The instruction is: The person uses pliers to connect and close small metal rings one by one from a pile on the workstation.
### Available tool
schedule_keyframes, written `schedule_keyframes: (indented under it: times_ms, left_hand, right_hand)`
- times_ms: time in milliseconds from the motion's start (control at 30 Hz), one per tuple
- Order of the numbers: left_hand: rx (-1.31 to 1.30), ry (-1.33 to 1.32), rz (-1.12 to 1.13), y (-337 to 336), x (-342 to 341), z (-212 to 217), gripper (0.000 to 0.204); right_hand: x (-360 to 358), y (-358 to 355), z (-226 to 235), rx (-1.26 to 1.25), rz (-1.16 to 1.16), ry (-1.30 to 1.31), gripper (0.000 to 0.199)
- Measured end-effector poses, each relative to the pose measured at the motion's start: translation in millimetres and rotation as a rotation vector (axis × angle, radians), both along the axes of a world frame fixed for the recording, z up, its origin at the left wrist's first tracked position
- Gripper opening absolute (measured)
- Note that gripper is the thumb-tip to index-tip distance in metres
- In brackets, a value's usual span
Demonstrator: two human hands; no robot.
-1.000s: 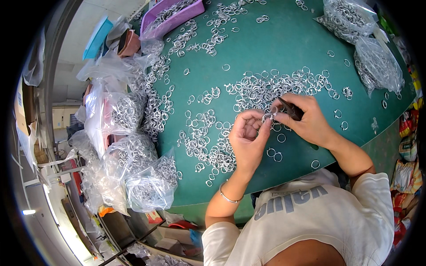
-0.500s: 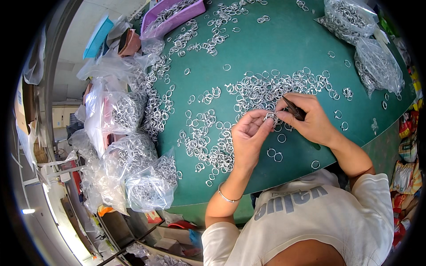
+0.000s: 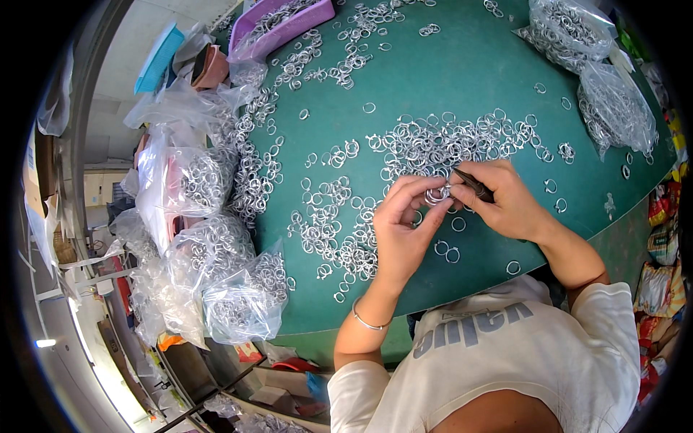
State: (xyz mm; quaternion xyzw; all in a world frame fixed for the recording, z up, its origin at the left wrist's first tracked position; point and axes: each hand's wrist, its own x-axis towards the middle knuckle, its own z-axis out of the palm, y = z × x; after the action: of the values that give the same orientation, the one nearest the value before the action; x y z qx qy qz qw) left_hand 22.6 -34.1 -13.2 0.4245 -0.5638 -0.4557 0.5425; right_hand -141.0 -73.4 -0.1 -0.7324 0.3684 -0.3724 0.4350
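Observation:
My left hand [image 3: 401, 229] pinches a silver metal ring [image 3: 434, 195] between thumb and fingers, over the green table. My right hand [image 3: 507, 203] meets it at the ring's right side. Across its palm lies a dark, slim, pointed tool [image 3: 473, 186], whose exact kind I cannot make out. The right thumb and forefinger are closed at the ring, and their tips partly hide it. Just beyond my hands spreads a large heap of loose silver rings [image 3: 447, 137]. Another cluster of rings [image 3: 323, 224] lies to the left of my left hand.
Clear plastic bags full of rings [image 3: 245, 296] line the table's left edge. A purple bin [image 3: 307, 23] of metal pieces stands at the far left. More filled bags [image 3: 613, 108] sit at the far right of the green table [image 3: 462, 68]. A few single rings [image 3: 447, 252] lie near me.
My right hand has shifted slightly down, and the dark tool in it has tilted a little flatter. The left fingers have turned slightly around the ring. The heaps stay as they were.

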Motion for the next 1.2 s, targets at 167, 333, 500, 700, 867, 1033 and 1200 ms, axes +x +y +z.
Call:
schedule_keyframes:
  times_ms: [167, 333, 500, 700, 867, 1033, 1200]
  left_hand:
    - [-0.165, -0.289, 0.129, 1.6, -3.8, 3.6, 0.024]
    - [-0.409, -0.462, 0.273, -1.6, -7.3, 6.5, 0.018]
    - [0.058, -0.042, 0.084, 2.3, -1.2, 4.4, 0.006]
    - [0.401, 0.493, -0.038, 1.8, 0.5, -9.7, 0.007]
    - [0.052, 0.07, 0.129, 7.9, -5.5, -8.7, 0.005]
    - [-0.177, -0.081, 0.159, -3.6, -8.6, -5.1, 0.009]
    - [-0.07, -0.052, 0.036, -2.0, -1.0, -9.5, 0.004]
  right_hand:
    - [-0.1, -0.5, 1.4, -0.073, 0.015, 0.036, 0.015]
    - [0.3, 1.7, 5.0, -0.116, 0.054, 0.093, 0.013]
    - [-0.9, 1.6, 7.7, -0.087, 0.089, 0.086, 0.01]
    - [2.6, 0.9, -1.5, -0.14, 0.103, 0.035, 0.006]
    - [4.5, 1.1, -1.2, -0.221, 0.076, 0.12, 0.007]
    - [1.1, 2.8, 2.5, 0.002, -0.059, 0.108, 0.012]
    - [-1.1, 0.6, 7.6, -0.008, -0.101, -0.005, 0.015]
